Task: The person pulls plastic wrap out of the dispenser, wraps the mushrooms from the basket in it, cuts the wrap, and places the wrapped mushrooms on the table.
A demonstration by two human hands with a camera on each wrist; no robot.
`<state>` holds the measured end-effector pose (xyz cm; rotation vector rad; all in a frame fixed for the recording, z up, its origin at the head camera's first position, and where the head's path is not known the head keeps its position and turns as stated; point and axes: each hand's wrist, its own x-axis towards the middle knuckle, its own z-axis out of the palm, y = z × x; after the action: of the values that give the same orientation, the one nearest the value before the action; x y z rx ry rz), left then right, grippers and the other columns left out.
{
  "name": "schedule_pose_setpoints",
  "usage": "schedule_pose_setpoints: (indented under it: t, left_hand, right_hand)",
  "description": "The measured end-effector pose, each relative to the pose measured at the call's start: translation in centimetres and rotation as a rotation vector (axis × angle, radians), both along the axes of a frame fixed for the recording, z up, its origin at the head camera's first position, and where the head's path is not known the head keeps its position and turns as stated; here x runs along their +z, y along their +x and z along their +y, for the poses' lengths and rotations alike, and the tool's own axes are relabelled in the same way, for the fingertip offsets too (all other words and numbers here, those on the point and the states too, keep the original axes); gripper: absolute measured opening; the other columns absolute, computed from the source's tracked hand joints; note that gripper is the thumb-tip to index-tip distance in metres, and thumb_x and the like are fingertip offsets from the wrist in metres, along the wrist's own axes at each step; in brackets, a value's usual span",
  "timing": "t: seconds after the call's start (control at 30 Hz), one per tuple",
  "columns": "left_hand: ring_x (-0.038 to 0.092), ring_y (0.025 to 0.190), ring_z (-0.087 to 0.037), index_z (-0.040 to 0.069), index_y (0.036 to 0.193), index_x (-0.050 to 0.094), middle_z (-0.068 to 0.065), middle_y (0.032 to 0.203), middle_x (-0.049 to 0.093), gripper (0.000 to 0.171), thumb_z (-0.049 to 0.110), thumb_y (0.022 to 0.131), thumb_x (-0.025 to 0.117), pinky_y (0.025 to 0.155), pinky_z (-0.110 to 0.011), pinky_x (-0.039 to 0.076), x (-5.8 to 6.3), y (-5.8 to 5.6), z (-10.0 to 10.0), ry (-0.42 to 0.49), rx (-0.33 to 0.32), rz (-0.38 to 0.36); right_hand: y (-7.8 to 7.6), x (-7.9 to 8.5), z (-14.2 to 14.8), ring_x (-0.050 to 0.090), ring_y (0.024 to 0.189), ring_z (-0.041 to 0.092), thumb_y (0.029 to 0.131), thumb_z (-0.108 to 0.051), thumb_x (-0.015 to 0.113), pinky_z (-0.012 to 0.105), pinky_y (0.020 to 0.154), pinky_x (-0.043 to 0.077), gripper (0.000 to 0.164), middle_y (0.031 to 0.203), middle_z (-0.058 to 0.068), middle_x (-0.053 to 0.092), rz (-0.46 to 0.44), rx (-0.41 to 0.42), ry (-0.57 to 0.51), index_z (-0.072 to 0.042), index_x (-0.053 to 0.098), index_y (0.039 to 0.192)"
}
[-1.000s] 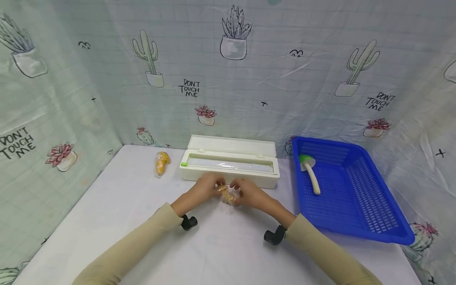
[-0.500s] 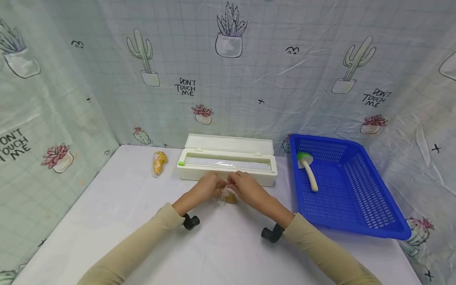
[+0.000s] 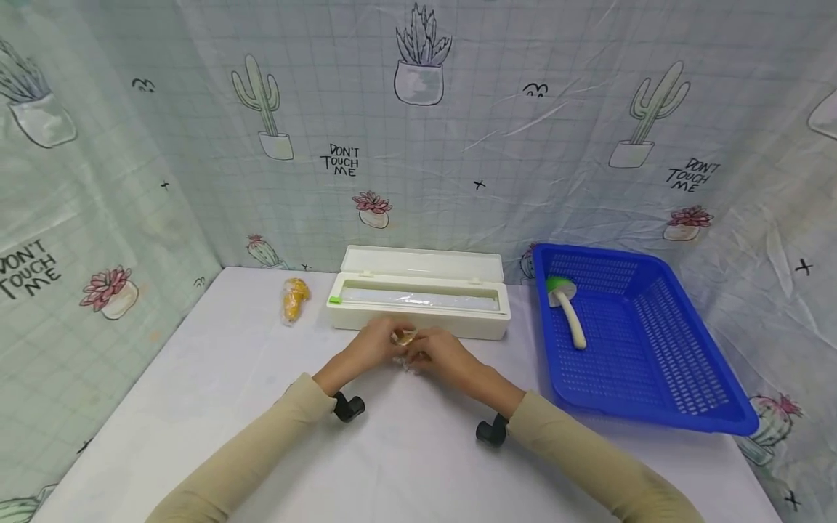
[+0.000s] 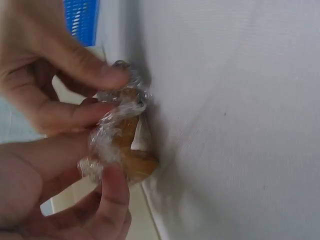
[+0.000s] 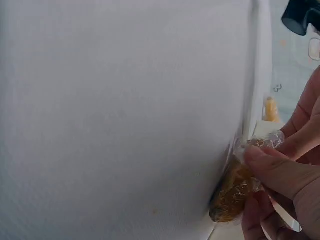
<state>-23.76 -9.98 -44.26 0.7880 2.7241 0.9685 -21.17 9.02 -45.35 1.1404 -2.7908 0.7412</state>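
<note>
A yellow-brown mushroom-shaped piece (image 4: 131, 150) in crinkled cling film (image 4: 112, 120) is held between both hands in front of the white box. The left hand (image 3: 378, 340) pinches its wider end with thumb and fingertips. At the narrower end, the right hand (image 3: 446, 354) pinches the bunched film between thumb and fingers. In the right wrist view, the right thumb (image 5: 270, 167) lies over the film, and a darker rounded end of the wrapped piece (image 5: 231, 197) shows below. From the head view the hands cover most of it.
Behind the hands stands a white cling film dispenser (image 3: 418, 319), lid up, with a roll (image 3: 418, 298) inside. Another yellow piece in film (image 3: 294, 299) lies to its left. At the right, a blue basket (image 3: 644, 414) holds a green-capped mushroom (image 3: 567, 311).
The wrapped piece has been turned between the hands and brought slightly closer to the dispenser. The right hand has shifted its grip to the bunched film at one end.
</note>
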Motion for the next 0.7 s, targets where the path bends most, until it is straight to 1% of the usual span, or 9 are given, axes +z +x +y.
schedule_pose_setpoints:
  t: [0.03,0.13,0.2,0.23,0.33,0.43,0.5,0.6,0.7]
  left_hand:
    - [0.067,0.104,-0.029,0.000,0.127,0.068,-0.017,0.117,0.070,0.041,0.003,0.087,0.077,0.083,-0.035,0.057,0.0,-0.1,-0.4,0.046,-0.009,-0.051]
    - [0.066,0.112,-0.032,-0.003,0.134,0.061,-0.021,0.131,0.064,0.046,0.000,0.090,0.074,0.088,-0.038,0.058,0.0,-0.4,-1.7,0.163,-0.019,-0.201]
    - [0.068,0.110,-0.033,-0.002,0.134,0.060,-0.023,0.134,0.062,0.046,-0.003,0.090,0.072,0.082,-0.038,0.060,-0.1,-0.5,-2.2,0.207,-0.026,-0.250]
    - [0.069,0.107,-0.033,-0.001,0.133,0.060,-0.024,0.132,0.062,0.044,-0.003,0.091,0.072,0.078,-0.038,0.061,-0.2,-0.5,-2.3,0.209,-0.033,-0.245]
    - [0.071,0.100,-0.031,0.000,0.123,0.065,-0.022,0.123,0.067,0.031,0.000,0.093,0.071,0.070,-0.034,0.061,-0.5,-0.4,-1.9,0.169,-0.062,-0.142]
    - [0.071,0.097,-0.026,0.003,0.114,0.066,-0.016,0.112,0.071,0.022,0.003,0.093,0.072,0.074,-0.031,0.058,-0.8,0.1,-1.2,0.097,-0.022,-0.020]
    - [0.070,0.088,-0.021,0.006,0.114,0.064,-0.013,0.103,0.073,0.023,0.003,0.093,0.072,0.071,-0.030,0.056,-1.0,0.5,-0.8,0.058,0.021,0.012]
    - [0.064,0.074,-0.015,0.010,0.114,0.058,-0.009,0.092,0.073,0.024,0.004,0.095,0.071,0.062,-0.029,0.052,-1.1,0.9,-0.3,-0.002,0.062,0.057]
    - [0.061,0.077,-0.017,0.012,0.105,0.061,-0.008,0.095,0.072,0.018,0.004,0.093,0.072,0.064,-0.032,0.051,-1.1,1.2,0.1,-0.052,0.069,0.157]
  right_hand:
    - [-0.1,-0.1,0.0,0.063,0.102,0.023,0.077,-0.007,0.088,0.038,0.093,0.051,0.021,0.103,0.001,0.072,-0.009,-0.002,0.021,-0.010,0.078,0.095]
    - [-0.4,-0.3,0.0,0.058,0.110,0.025,0.074,-0.005,0.090,0.045,0.085,0.051,0.033,0.109,-0.001,0.067,-0.033,-0.028,0.099,-0.014,0.077,0.102]
    - [-0.6,-0.4,0.0,0.054,0.113,0.025,0.075,-0.004,0.090,0.046,0.086,0.051,0.035,0.110,0.000,0.063,-0.031,-0.046,0.127,-0.015,0.075,0.104]
    - [-0.7,-0.4,0.0,0.054,0.112,0.025,0.077,-0.004,0.088,0.045,0.086,0.051,0.032,0.110,0.000,0.062,-0.020,-0.052,0.120,-0.015,0.075,0.103]
    - [-1.0,-0.6,0.3,0.058,0.103,0.023,0.083,-0.002,0.083,0.039,0.089,0.052,0.021,0.103,0.002,0.063,0.038,-0.034,0.059,-0.013,0.075,0.099]
    - [-0.9,-0.5,0.7,0.062,0.096,0.020,0.087,-0.005,0.080,0.031,0.087,0.053,0.010,0.097,0.002,0.066,0.051,0.014,-0.002,-0.010,0.075,0.095]
    - [-0.7,-0.3,0.9,0.065,0.093,0.019,0.088,-0.006,0.079,0.030,0.082,0.055,0.007,0.096,0.003,0.068,0.012,0.031,-0.051,-0.009,0.076,0.094]
    - [-0.5,0.3,1.2,0.068,0.092,0.019,0.091,-0.009,0.077,0.030,0.079,0.057,0.005,0.097,0.002,0.072,-0.076,0.011,-0.116,-0.009,0.077,0.095]
    - [-0.5,0.7,1.4,0.068,0.087,0.015,0.092,-0.012,0.076,0.026,0.073,0.056,0.006,0.096,0.000,0.075,-0.153,-0.041,-0.143,-0.011,0.080,0.097]
